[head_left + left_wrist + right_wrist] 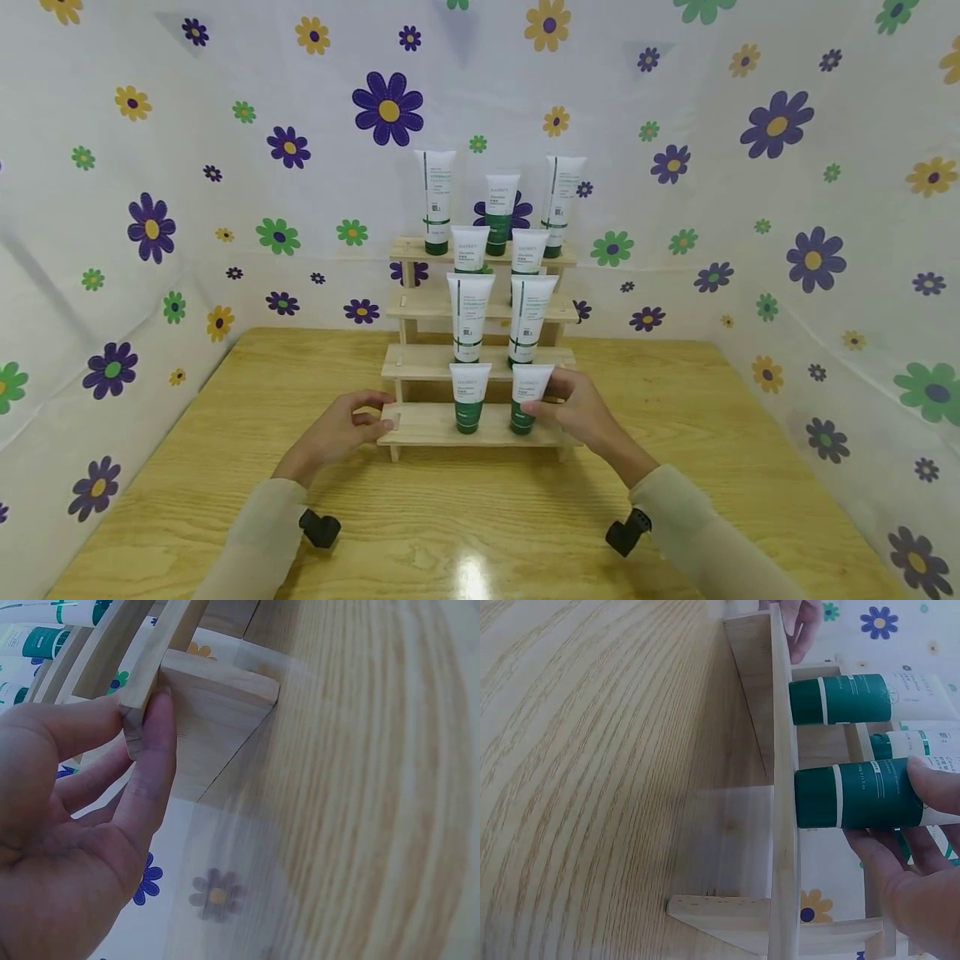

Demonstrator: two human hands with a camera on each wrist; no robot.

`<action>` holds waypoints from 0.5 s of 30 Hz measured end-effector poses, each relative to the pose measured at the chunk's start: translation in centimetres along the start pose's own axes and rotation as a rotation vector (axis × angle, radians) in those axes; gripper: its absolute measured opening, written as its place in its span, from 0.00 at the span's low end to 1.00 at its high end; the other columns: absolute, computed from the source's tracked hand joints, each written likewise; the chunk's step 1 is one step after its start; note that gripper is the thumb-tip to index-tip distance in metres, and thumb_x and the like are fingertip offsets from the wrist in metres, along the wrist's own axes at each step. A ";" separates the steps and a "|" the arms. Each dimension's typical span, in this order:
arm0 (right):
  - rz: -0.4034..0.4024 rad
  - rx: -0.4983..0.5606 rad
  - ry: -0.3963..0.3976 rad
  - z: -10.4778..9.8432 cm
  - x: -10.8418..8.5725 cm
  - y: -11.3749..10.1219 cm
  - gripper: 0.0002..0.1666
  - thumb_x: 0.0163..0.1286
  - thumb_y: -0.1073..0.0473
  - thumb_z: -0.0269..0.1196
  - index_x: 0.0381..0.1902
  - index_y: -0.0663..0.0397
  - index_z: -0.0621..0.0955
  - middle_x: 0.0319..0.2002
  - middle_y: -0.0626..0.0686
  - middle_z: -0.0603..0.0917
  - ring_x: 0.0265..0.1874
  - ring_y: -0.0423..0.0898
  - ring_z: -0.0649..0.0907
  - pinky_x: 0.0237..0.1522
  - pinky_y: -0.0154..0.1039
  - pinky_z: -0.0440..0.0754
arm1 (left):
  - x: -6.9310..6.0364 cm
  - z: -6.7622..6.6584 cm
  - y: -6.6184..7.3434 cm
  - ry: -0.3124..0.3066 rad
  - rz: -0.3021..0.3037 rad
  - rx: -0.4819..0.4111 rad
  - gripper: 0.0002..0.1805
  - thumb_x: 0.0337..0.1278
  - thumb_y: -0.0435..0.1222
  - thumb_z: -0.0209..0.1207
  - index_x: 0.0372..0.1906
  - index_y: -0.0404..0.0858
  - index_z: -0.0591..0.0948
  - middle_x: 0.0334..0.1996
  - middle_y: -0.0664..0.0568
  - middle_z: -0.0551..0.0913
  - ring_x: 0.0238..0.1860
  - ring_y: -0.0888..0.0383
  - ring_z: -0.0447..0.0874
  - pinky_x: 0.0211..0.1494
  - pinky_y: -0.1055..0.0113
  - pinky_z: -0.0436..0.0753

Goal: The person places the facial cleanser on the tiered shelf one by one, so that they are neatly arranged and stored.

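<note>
A stepped wooden display stand [427,427] carries white and green squeeze tubes standing on their caps. My left hand [335,435] pinches the left end of its lowest board [146,682], thumb on one face and fingers on the other. My right hand [583,410] holds the right-hand small tube [859,795] on the lowest step, with the thumb across its front. That tube's green cap meets the board. Beside it, to the left, stands another small tube [468,396], apart from both hands.
On the second step stand two larger tubes [471,312], and two small tubes [469,247] show behind them. The top step holds two tall tubes [437,196] with a shorter tube [500,204] between. Flower-printed cloth [315,208] surrounds the wooden table [675,433].
</note>
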State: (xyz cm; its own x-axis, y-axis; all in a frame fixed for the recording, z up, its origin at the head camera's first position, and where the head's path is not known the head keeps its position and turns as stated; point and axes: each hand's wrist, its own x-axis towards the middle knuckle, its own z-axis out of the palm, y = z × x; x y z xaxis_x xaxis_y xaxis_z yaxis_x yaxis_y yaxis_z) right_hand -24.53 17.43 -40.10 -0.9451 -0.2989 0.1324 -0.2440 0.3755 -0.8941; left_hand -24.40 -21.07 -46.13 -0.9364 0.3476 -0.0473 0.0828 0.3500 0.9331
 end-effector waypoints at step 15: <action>-0.028 0.005 -0.064 -0.2 0.0 0.2 0.24 0.66 0.64 0.72 0.59 0.64 0.82 0.56 0.65 0.86 0.53 0.56 0.87 0.59 0.52 0.85 | -0.2 0.1 0.0 0.008 0.002 0.004 0.27 0.73 0.38 0.61 0.71 0.34 0.72 0.64 0.35 0.76 0.49 0.56 0.86 0.49 0.64 0.86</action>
State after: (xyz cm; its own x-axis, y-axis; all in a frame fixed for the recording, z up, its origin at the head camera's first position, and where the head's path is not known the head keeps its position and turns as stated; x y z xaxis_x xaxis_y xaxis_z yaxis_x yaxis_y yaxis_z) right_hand -24.67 17.69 -40.18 -0.9220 -0.3650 0.1297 -0.2689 0.3623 -0.8924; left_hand -24.15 -21.06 -46.14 -0.9388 0.3417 -0.0430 0.0857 0.3528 0.9318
